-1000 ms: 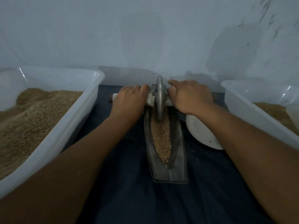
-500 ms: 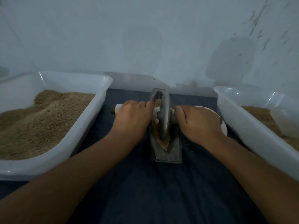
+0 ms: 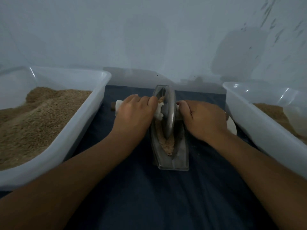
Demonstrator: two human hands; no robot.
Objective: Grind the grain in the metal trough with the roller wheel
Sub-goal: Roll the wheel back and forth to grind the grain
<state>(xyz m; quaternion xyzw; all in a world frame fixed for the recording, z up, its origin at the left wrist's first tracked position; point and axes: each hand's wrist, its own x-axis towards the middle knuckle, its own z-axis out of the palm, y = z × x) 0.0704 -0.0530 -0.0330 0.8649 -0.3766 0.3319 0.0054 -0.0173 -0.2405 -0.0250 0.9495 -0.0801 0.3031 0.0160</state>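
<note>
A boat-shaped metal trough (image 3: 172, 161) lies lengthwise on a dark blue cloth in the middle. Brown grain (image 3: 168, 144) fills its groove. The grey metal roller wheel (image 3: 170, 113) stands upright in the groove, around the trough's middle. A white-wrapped axle handle sticks out on each side. My left hand (image 3: 135, 112) grips the left handle, whose end shows past my knuckles. My right hand (image 3: 205, 118) grips the right handle, which it hides.
A large white plastic tub (image 3: 69, 128) heaped with grain stands at the left. Another white tub (image 3: 259, 120) with grain stands at the right. A white plate (image 3: 232, 127) peeks out behind my right hand. A pale wall closes the back.
The wheel has rolled from the trough's far end toward me, and both hands came back with it. The view has shifted closer over the last half second.
</note>
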